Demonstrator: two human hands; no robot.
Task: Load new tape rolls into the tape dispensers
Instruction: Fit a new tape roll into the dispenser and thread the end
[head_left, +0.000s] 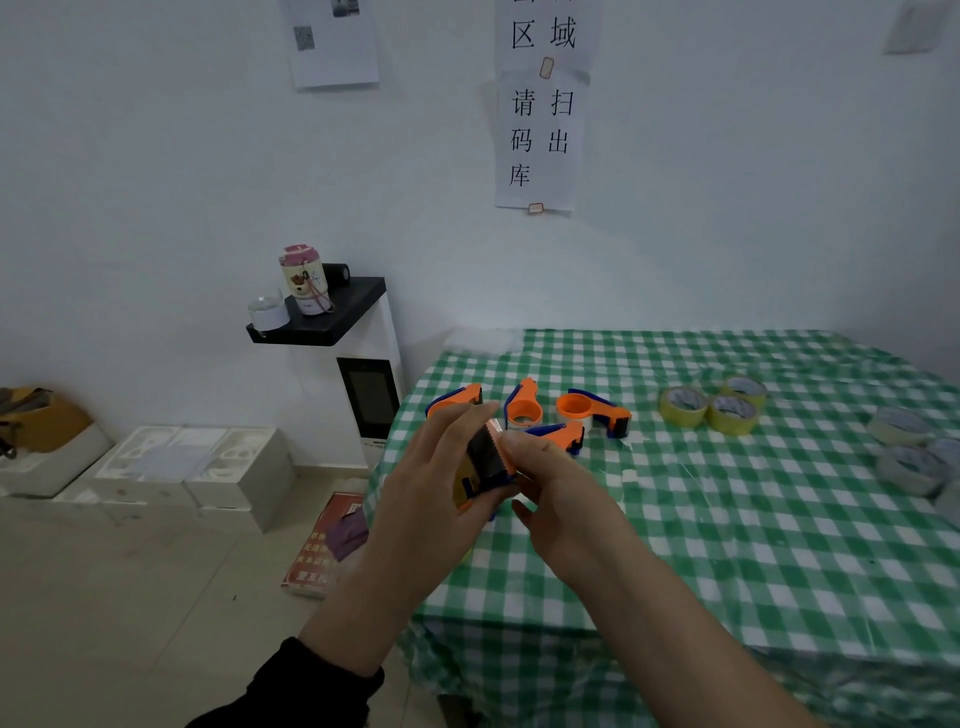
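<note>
A: Centre frame: our left hand (431, 499) grips a dispenser (485, 462); our right hand (561, 499) pinches its toothed end.
B: Threading, we judge; next calls for a roll (683, 408) from the bench (727, 545), right of frame.

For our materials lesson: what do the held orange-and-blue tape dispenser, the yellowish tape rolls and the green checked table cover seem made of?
Orange-and-blue tape dispenser: probably moulded plastic, smooth and evenly coloured; its dark toothed edge may be metal. Yellowish tape rolls: glossy translucent film on a pale core. Green checked table cover: perhaps thin plastic sheet, faintly shiny and creased; possibly cloth.
</note>
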